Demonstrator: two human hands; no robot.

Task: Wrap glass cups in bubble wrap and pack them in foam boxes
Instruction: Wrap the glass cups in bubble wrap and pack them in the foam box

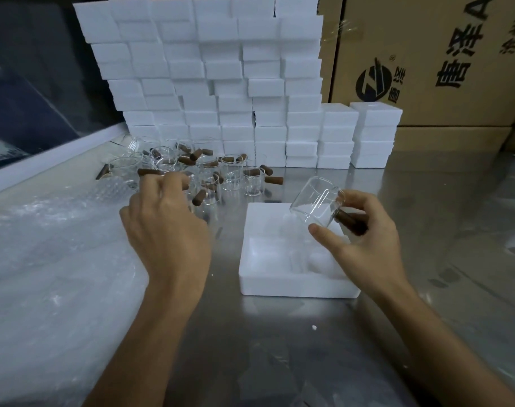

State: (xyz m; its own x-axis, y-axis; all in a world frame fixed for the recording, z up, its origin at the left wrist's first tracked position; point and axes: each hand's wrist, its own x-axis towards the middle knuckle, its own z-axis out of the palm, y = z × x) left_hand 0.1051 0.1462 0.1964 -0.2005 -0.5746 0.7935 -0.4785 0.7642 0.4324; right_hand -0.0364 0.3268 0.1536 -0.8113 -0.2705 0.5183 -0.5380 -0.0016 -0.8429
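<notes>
My right hand (364, 239) grips a clear glass cup (316, 202) by its brown handle and side, holding it tilted above an open white foam box (294, 286) on the steel table. Pale wrapped shapes lie in the box's right half. My left hand (165, 221) reaches into a cluster of glass cups with brown handles (229, 174) at the back of the table. Its fingers curl over one glass cup (153, 173), whose handle sticks out to the left. A bubble wrap sheet (59, 245) covers the table's left side.
A tall wall of closed white foam boxes (209, 83) stands behind the cups, with lower stacks (373, 133) to its right. Printed cardboard cartons (432, 54) rise at the back right. Bare steel table (279, 348) lies in front of the open box.
</notes>
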